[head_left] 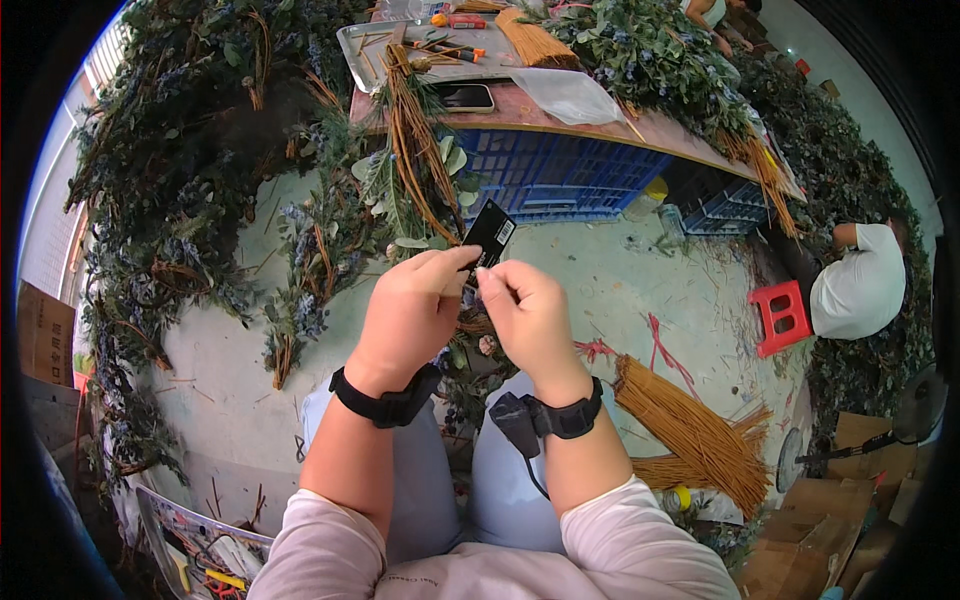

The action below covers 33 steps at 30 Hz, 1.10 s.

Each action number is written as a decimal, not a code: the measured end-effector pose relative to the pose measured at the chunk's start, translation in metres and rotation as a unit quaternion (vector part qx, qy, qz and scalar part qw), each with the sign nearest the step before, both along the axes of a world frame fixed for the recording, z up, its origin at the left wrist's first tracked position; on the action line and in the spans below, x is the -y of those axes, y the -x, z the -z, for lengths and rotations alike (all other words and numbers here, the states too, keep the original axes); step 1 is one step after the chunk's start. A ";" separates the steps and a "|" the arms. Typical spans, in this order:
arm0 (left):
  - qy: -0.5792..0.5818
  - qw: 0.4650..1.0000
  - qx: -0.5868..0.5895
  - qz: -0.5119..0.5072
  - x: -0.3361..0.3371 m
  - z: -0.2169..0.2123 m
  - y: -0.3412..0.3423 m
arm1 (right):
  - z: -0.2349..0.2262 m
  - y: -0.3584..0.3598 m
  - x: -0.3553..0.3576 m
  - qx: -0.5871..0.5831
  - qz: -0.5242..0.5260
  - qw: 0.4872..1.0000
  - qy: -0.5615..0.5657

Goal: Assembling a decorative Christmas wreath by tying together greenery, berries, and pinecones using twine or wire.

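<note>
A black hang tag (pixel 496 232) with a white barcode label tilts up just beyond my fingertips. My left hand (pixel 418 305) pinches the tag's lower left side between thumb and fingers. Fingers curled, my right hand (pixel 528 312) pinches right beside it at the tag's lower end; what lies between that thumb and finger is too small to name. Just ahead, a wreath-like spray of brown twigs and leaves (pixel 410 160) leans from the table edge down toward my hands. Its lower part, with a small cone (pixel 487 345), shows partly behind my hands, above my lap.
A table (pixel 640 140) ahead bears a metal tray (pixel 355 55) with tools, a phone (pixel 465 97) and a plastic bag (pixel 565 95). Blue crates (pixel 550 180) stand beneath. Twig bundles (pixel 690 430) lie right. A person (pixel 865 285) sits by a red stool (pixel 783 318). Greenery (pixel 200 130) fills the left.
</note>
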<state>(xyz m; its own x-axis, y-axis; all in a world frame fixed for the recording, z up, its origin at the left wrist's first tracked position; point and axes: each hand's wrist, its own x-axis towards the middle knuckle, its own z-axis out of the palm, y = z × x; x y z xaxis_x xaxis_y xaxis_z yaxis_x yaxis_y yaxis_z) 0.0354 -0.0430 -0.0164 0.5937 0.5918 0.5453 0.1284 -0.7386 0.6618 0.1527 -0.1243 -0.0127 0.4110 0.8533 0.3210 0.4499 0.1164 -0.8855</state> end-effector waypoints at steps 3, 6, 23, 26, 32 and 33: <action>-0.012 0.999 0.028 -0.021 -0.001 0.003 0.002 | -0.003 -0.005 0.004 -0.121 -0.040 0.992 -0.016; 0.021 0.999 0.041 -0.029 0.002 -0.001 0.003 | -0.008 -0.007 0.009 -0.137 -0.134 0.981 -0.003; -0.026 0.990 0.087 -0.106 0.001 -0.008 0.009 | -0.003 -0.015 0.007 -0.432 -0.208 0.871 0.108; -0.036 0.990 0.084 -0.112 0.001 -0.009 0.009 | -0.006 -0.012 0.006 -0.465 -0.238 0.843 0.126; -0.050 0.992 0.087 -0.072 0.003 -0.010 0.009 | 0.000 -0.014 0.004 -0.485 -0.237 0.833 0.123; -0.051 0.992 0.088 -0.074 0.002 -0.010 0.009 | 0.000 -0.015 0.003 -0.491 -0.242 0.828 0.119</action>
